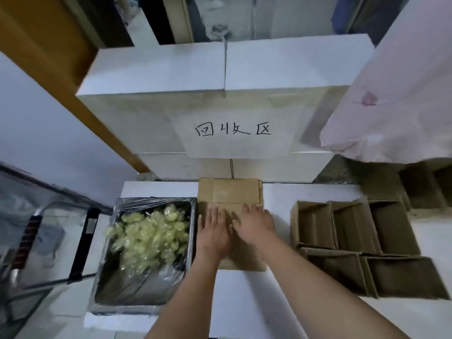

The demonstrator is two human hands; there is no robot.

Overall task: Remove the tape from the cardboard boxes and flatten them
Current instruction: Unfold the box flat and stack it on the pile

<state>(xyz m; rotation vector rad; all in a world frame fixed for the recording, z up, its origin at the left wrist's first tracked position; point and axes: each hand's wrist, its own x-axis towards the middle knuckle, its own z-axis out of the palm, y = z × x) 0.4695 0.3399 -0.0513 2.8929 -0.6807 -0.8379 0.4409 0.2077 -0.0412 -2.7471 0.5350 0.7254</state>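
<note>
A flattened brown cardboard box [230, 192] lies on the white table [276, 199] in front of me. My left hand [215, 231] and my right hand [254, 223] both press flat on its near half, fingers straight and spread, side by side. To the right stand several open cardboard boxes [352, 226], upright with their flaps up. On the left, a bin lined with clear plastic [117, 289] holds a heap of crumpled yellowish tape [149, 236].
Large white boxes [151, 77] are stacked behind the table, one bearing a handwritten paper sign [234, 130]. A pink-white bag [396, 94] hangs at the right. More brown boxes [425, 187] sit at the far right. A glass-topped stand [49, 216] is to the left.
</note>
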